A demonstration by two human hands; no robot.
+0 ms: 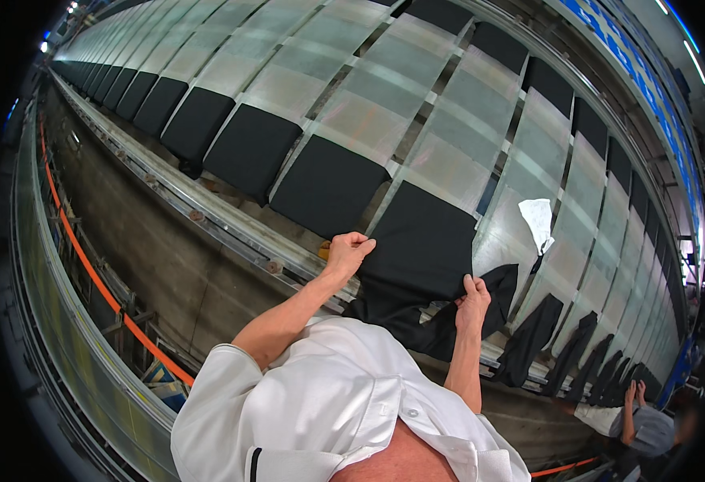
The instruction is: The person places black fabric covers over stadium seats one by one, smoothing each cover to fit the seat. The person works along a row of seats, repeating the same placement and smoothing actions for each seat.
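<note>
A black fabric piece (422, 241) lies over the near end of a flat pallet in front of me, its loose lower part hanging in folds towards my body. Pinched between the fingertips of my left hand (349, 250) is its left edge. My right hand (474, 295) grips the right edge with thumb and fingers. To the left, another black fabric piece (330, 185) lies smooth on its pallet, with more in a row beyond. Black cloth (530, 340) hangs loosely over the pallet ends to the right.
A metal rail (232, 241) with round fittings runs along the near pallet ends. White paper (536, 220) lies on a pallet to the right. Black pieces (500, 45) line the far side. A co-worker (644, 428) stands at the lower right. An orange hose or cable (96, 280) runs at left.
</note>
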